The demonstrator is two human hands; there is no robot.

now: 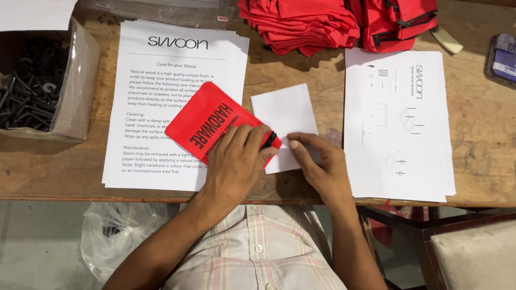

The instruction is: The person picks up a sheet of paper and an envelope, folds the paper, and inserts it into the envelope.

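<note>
A red fabric pouch (207, 119) with black lettering lies tilted on the wooden table (484, 134), on top of a stack of printed sheets. My left hand (236, 161) grips the pouch's open end, by its black zip pull (269, 139). A folded white paper (285, 115) sticks out of that opening. My right hand (317, 161) presses its fingertips on the near corner of this paper.
A stack of printed care sheets (161, 70) lies at left, a stack of diagram sheets (398, 123) at right. Folded red pouches (322, 21) pile at the back. A cardboard box of black metal hardware (32, 86) stands far left. A plastic bag (115, 231) hangs below the table edge.
</note>
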